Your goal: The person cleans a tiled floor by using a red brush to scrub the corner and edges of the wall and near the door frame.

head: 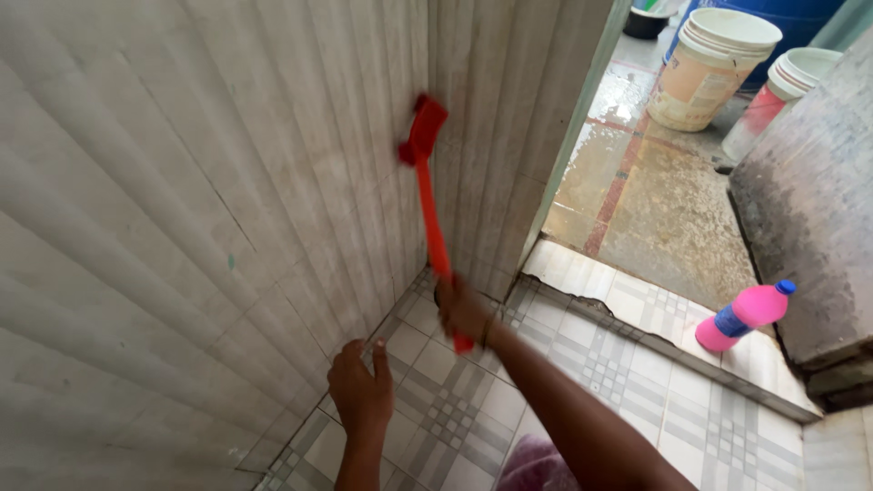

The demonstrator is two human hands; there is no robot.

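My right hand [462, 309] grips the lower end of a red long-handled scrub brush [427, 195]. The brush head is pressed into the corner where two pale tiled walls [200, 182] meet, well above the floor. My left hand [360, 391] is lower and to the left, close to the left wall near the floor, with its fingers curled loosely and nothing in it.
A pink bottle with a blue cap [744, 316] lies on the tiled floor [582, 364] by a doorway step at the right. Beyond the step is a wet concrete floor [664, 209] with two pale buckets [714, 64]. A rough grey wall [809, 200] stands at the right.
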